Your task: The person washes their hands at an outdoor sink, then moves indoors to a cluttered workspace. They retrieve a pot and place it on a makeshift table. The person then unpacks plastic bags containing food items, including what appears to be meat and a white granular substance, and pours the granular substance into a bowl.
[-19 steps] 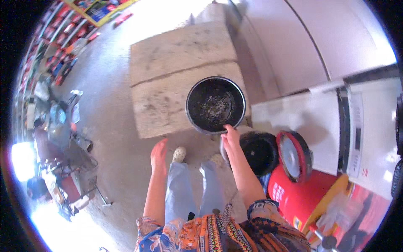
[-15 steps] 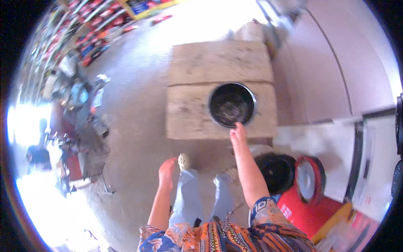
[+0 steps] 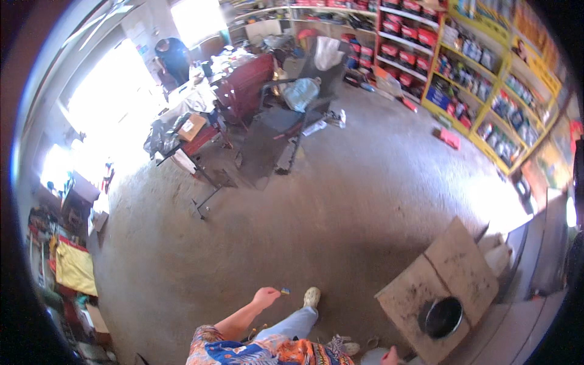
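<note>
My left hand (image 3: pixel 266 297) reaches out low in the middle of the view, its fingers pinched together on a small blue-and-yellow object (image 3: pixel 285 291). What that object is, I cannot make out. At the lower edge, my right hand (image 3: pixel 390 356) shows only in part, and its finger pose is unclear. It is close to the near-left side of a cardboard sheet (image 3: pixel 404 283). On the cardboard rests a round black pan (image 3: pixel 444 317) with a shiny rim; my right hand is apart from it.
Ahead stands a cluttered dark red desk (image 3: pixel 246 91) beside a chair (image 3: pixel 301 94) holding a light blue cushion or bag. A person (image 3: pixel 173 61) is behind the desk. Yellow shelves (image 3: pixel 480 79) with bottles line the far right. A yellow cloth (image 3: pixel 75 266) hangs at left.
My view has turned left, so the cardboard and pan now sit at the lower right. My right hand has come away from the pan's rim. My left hand has risen forward.
</note>
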Demonstrator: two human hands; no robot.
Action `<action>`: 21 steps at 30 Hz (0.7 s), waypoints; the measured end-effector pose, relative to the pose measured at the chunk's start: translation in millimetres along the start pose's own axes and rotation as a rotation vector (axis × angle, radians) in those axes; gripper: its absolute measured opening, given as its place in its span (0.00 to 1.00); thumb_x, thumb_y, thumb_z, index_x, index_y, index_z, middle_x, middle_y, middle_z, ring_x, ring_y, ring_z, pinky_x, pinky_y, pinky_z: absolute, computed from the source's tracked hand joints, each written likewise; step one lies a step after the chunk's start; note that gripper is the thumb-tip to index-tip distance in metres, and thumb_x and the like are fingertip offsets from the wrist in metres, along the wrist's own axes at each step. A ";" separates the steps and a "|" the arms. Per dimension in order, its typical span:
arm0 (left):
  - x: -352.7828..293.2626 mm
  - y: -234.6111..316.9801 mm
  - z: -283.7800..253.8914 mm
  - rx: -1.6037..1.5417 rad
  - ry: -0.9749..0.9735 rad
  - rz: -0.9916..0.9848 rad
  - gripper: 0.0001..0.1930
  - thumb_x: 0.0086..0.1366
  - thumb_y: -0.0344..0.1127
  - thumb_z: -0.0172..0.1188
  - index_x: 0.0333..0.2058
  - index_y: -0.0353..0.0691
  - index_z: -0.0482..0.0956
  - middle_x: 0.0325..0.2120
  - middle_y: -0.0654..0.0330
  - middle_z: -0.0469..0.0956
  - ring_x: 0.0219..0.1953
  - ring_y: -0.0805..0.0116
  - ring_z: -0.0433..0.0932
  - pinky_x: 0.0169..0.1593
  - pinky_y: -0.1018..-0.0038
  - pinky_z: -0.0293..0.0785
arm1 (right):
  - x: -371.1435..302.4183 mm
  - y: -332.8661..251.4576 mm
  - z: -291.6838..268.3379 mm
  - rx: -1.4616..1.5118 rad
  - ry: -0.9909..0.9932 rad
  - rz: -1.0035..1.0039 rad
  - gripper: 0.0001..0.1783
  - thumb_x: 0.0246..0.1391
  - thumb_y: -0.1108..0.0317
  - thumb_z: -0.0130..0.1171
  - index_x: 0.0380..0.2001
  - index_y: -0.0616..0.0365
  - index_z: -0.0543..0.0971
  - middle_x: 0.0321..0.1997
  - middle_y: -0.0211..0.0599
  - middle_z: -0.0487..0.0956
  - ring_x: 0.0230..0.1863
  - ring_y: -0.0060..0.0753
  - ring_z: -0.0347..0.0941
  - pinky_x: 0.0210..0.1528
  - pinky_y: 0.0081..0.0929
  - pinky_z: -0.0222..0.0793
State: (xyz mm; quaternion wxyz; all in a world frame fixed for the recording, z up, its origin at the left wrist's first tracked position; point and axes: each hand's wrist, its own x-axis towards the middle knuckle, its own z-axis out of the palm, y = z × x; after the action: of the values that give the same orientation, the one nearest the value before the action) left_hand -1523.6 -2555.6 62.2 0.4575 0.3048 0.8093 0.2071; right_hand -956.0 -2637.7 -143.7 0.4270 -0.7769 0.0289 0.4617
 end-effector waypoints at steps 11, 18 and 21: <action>10.3 24.3 6.2 -0.174 0.157 0.094 0.12 0.54 0.39 0.57 0.32 0.39 0.82 0.30 0.54 0.80 0.35 0.65 0.78 0.39 0.73 0.72 | -63.6 -208.9 195.3 -0.548 -0.005 -0.688 0.30 0.51 0.50 0.56 0.16 0.73 0.71 0.14 0.43 0.69 0.19 0.29 0.58 0.24 0.39 0.57; -33.6 -1.0 5.8 0.046 0.338 0.065 0.15 0.52 0.43 0.57 0.31 0.38 0.81 0.33 0.47 0.77 0.40 0.51 0.74 0.46 0.62 0.70 | -102.9 -295.0 411.3 -0.731 -0.589 -0.997 0.25 0.55 0.57 0.53 0.13 0.63 0.59 0.13 0.26 0.56 0.20 0.19 0.51 0.20 0.32 0.50; -66.9 -31.3 43.8 -0.009 0.490 -0.050 0.15 0.52 0.44 0.57 0.30 0.38 0.81 0.34 0.46 0.76 0.40 0.50 0.74 0.46 0.61 0.70 | -184.4 -308.7 477.5 -0.896 -0.857 -1.156 0.24 0.55 0.59 0.51 0.13 0.60 0.58 0.12 0.27 0.55 0.19 0.18 0.50 0.19 0.31 0.50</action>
State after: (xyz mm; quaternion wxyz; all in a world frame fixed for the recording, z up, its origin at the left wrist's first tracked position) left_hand -1468.7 -2621.6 62.4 0.2539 0.2235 0.9024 0.2671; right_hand -1256.6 -2177.0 90.0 0.2217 -0.5231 -0.7229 0.3932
